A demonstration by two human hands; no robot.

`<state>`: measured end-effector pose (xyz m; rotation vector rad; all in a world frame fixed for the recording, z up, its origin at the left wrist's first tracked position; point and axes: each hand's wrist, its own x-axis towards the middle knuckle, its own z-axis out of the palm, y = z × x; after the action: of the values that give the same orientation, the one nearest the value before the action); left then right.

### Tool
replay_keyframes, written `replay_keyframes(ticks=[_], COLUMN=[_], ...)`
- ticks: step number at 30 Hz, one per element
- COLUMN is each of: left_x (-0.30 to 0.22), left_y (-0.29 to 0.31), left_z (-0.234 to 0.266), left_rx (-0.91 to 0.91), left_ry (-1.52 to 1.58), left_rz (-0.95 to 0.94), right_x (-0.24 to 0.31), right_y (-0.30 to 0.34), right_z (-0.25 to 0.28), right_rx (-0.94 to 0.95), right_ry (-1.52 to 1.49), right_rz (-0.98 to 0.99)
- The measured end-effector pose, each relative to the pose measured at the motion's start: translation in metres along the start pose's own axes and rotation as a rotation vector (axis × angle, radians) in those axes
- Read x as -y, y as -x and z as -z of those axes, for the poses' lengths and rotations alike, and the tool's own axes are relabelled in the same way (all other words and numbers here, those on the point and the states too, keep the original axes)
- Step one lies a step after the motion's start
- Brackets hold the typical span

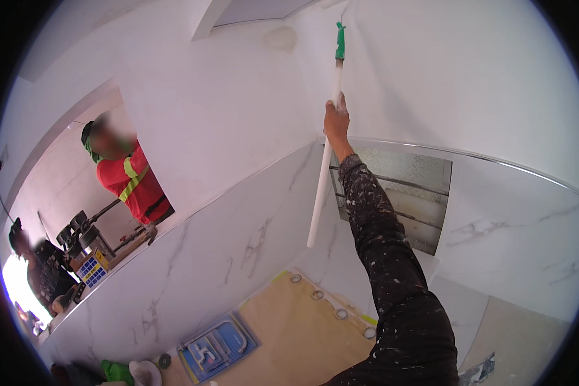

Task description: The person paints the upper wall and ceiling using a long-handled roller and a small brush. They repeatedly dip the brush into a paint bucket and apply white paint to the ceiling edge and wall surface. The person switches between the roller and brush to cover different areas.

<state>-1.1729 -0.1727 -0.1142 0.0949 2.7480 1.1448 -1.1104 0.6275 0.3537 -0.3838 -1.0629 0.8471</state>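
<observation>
My right hand point(336, 122) is raised and wrapped round a long white paint roller pole point(320, 193). The pole leans slightly, its bare lower end hanging free in front of the marble-patterned wall. At its upper end is a green handle or wrapping point(340, 42), with a thin metal rod running on from it toward the ceiling corner. No roller head can be clearly made out there. A dark sleeve point(392, 257) spotted with white paint covers my right arm. My left hand is out of view.
Below lies a tan-covered counter point(289, 321) with several metal rings and a blue packaged faucet set point(219, 347). A barred window opening point(399, 193) is behind my arm. Through a wall opening, a person in a red top point(135, 180) and another in black point(48, 273) stand near a boxed item point(93, 269).
</observation>
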Motion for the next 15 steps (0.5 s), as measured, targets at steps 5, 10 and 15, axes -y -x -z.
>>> replay_keyframes(ticks=[5,10,15], left_x=[-0.006,-0.016,-0.027], left_y=[0.005,0.019,0.031], left_z=[-0.003,0.005,0.016], left_rx=[0.009,0.007,0.017], left_ry=[0.026,0.017,0.015], left_rz=[0.025,0.062,0.081], right_x=[-0.018,0.004,0.024], right_y=[0.042,0.018,0.001], right_z=[0.012,-0.016,-0.035], right_rx=[0.026,0.006,0.005], right_ry=[-0.020,-0.040,-0.052], right_rz=[-0.094,-0.048,-0.114])
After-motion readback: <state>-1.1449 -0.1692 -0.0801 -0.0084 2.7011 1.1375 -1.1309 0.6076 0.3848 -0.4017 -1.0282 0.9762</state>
